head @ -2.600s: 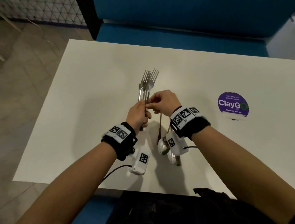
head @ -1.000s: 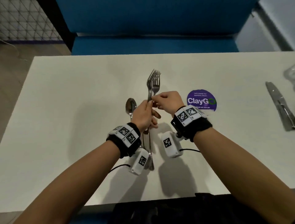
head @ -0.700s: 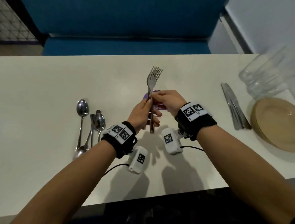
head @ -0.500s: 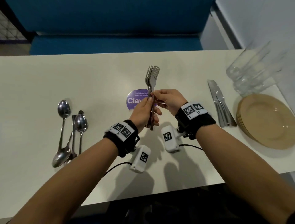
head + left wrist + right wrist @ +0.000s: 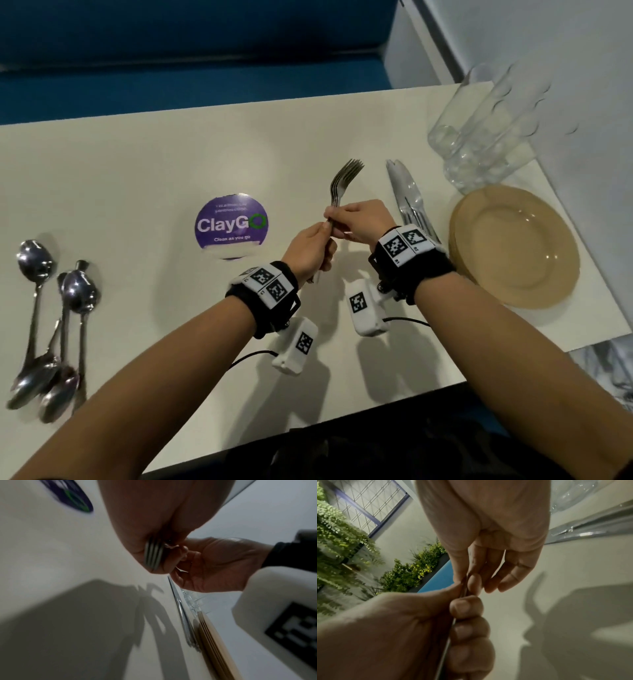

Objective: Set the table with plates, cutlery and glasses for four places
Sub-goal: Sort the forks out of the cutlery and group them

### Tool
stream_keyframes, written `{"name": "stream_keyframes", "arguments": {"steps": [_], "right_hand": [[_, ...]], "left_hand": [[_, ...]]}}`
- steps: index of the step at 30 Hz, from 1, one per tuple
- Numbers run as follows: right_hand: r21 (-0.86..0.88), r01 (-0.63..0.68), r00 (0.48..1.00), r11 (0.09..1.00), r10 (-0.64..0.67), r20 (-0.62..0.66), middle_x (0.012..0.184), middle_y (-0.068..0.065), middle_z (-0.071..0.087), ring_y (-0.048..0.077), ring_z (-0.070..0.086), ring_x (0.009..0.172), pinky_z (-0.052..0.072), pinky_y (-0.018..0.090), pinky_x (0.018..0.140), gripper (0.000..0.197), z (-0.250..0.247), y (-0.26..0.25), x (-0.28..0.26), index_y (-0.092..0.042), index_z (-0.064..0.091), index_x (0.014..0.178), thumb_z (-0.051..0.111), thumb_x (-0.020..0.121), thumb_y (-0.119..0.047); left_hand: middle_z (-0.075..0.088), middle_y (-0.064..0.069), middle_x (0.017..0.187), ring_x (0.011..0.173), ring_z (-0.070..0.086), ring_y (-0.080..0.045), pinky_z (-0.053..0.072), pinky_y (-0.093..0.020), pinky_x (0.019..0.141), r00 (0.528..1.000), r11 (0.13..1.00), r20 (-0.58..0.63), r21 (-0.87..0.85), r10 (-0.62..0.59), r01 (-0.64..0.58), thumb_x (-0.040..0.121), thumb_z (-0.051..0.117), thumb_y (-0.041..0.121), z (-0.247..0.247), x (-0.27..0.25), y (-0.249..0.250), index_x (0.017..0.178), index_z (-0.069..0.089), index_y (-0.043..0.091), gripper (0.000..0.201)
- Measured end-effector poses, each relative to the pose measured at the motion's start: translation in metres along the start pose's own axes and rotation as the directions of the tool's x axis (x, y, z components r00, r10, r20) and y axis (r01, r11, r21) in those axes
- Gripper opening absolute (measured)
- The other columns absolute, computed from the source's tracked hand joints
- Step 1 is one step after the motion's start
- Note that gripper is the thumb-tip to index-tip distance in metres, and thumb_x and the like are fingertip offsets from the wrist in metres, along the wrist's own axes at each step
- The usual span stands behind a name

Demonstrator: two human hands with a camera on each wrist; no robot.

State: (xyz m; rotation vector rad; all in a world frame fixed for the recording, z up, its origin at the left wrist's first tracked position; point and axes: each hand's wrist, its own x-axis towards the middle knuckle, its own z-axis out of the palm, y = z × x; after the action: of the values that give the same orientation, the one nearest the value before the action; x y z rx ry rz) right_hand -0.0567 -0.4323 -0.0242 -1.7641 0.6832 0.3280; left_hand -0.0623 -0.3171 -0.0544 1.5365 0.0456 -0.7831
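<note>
A bundle of forks stands upright above the white table, tines up. My left hand grips the handles in a fist; their ends show below it in the left wrist view. My right hand pinches the fork necks just above the left hand, thumb and forefinger on the metal. Several spoons lie at the table's left. Knives lie right of my hands, beside a stack of tan plates. Clear glasses stand behind the plates.
A round purple ClayGo sticker lies on the table left of my hands. A blue bench runs along the far side. A white wall closes the right end. The table's near edge runs under my forearms.
The view has swung right along the table, bringing knives, plates and glasses into sight. Both hands have carried the forks right, past the sticker, still holding them the same way.
</note>
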Motion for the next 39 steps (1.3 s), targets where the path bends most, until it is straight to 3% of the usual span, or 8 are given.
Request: {"name": "stream_keyframes", "arguments": {"steps": [4,7,9,13,19,31,36,39], "right_hand": [[-0.209,-0.016,1.0,0.978,0.017,0.002,0.083,0.018,0.073,0.027,0.07,0.083,0.055,0.044,0.089,0.019,-0.034,0.008,0.021,-0.008,0.074,0.073,0.071,0.08,-0.025],[-0.365,-0.022,1.0,0.931,0.017,-0.015,0.085,0.013,0.073,0.026,0.069,0.082,0.055,0.035,0.084,0.022,-0.057,0.013,0.037,-0.008,0.074,0.078,0.067,0.084,-0.028],[-0.526,0.006,0.999,0.85,-0.024,-0.028,0.085,0.009,0.069,0.022,0.064,0.08,0.049,0.028,0.075,0.025,-0.067,0.012,0.045,-0.005,0.072,0.087,0.062,0.088,-0.029],[-0.738,0.037,0.996,0.674,-0.087,-0.029,0.097,0.009,0.068,0.024,0.065,0.091,0.05,0.028,0.073,0.019,-0.069,0.013,0.057,-0.005,0.065,0.099,0.06,0.09,-0.02],[-0.776,0.066,0.985,0.627,-0.164,-0.049,0.098,0.014,0.068,0.028,0.066,0.092,0.044,0.027,0.066,0.01,-0.065,0.022,0.059,-0.003,0.063,0.097,0.058,0.089,-0.007],[-0.72,0.046,0.98,0.693,-0.17,-0.101,0.091,0.014,0.07,0.029,0.065,0.086,0.049,0.029,0.072,0.017,-0.075,0.05,0.051,-0.007,0.073,0.091,0.056,0.085,-0.006],[-0.712,0.039,0.975,0.701,-0.182,-0.125,0.093,0.015,0.07,0.031,0.065,0.09,0.051,0.031,0.075,0.019,-0.078,0.048,0.051,-0.007,0.072,0.095,0.054,0.088,-0.007],[-0.707,0.026,0.977,0.706,-0.167,-0.131,0.094,0.017,0.069,0.032,0.065,0.09,0.053,0.033,0.076,0.018,-0.082,0.047,0.051,-0.006,0.071,0.098,0.056,0.088,-0.007]], "left_hand": [[0.053,-0.005,0.066,0.056,0.046,-0.017,0.045,-0.027,0.057,0.998,0.997,0.001,-0.051,-0.059,0.059,0.104,0.028,0.025,0.038,0.019,0.002,0.086,0.058,0.012,0.037],[0.069,-0.009,0.081,0.074,0.061,-0.025,0.048,-0.033,0.077,0.998,0.93,-0.027,0.362,-0.055,0.062,0.101,0.034,0.035,0.056,0.037,0.006,0.088,0.068,0.006,0.047],[0.071,-0.01,0.082,0.075,0.062,-0.024,0.048,-0.03,0.075,0.991,0.865,-0.134,0.496,-0.01,0.076,0.098,0.04,0.04,0.059,0.046,0.008,0.081,0.07,0.005,0.05],[0.072,-0.007,0.076,0.068,0.066,-0.02,0.059,-0.039,0.08,0.972,0.954,-0.221,0.266,-0.079,0.138,0.089,0.056,0.027,0.061,0.062,0.004,0.07,0.068,0.017,0.025],[0.065,-0.004,0.063,0.057,0.058,-0.02,0.055,-0.035,0.075,0.959,0.965,-0.261,0.202,-0.113,0.169,0.084,0.055,0.014,0.066,0.07,0.006,0.067,0.066,0.019,0.021],[0.063,0.0,0.057,0.063,0.058,-0.022,0.056,-0.046,0.084,0.971,0.958,-0.222,0.246,-0.094,0.149,0.069,0.052,0.029,0.083,0.085,0.01,0.054,0.071,0.024,0.025],[0.061,0.003,0.051,0.053,0.054,-0.019,0.058,-0.037,0.071,0.975,0.964,-0.2,0.225,-0.095,0.141,0.069,0.051,0.027,0.091,0.086,0.018,0.056,0.071,0.018,0.025],[0.059,-0.001,0.057,0.05,0.052,-0.015,0.052,-0.031,0.064,0.978,0.969,-0.175,0.203,-0.109,0.144,0.083,0.052,0.014,0.095,0.085,0.023,0.063,0.068,0.018,0.026]]}}
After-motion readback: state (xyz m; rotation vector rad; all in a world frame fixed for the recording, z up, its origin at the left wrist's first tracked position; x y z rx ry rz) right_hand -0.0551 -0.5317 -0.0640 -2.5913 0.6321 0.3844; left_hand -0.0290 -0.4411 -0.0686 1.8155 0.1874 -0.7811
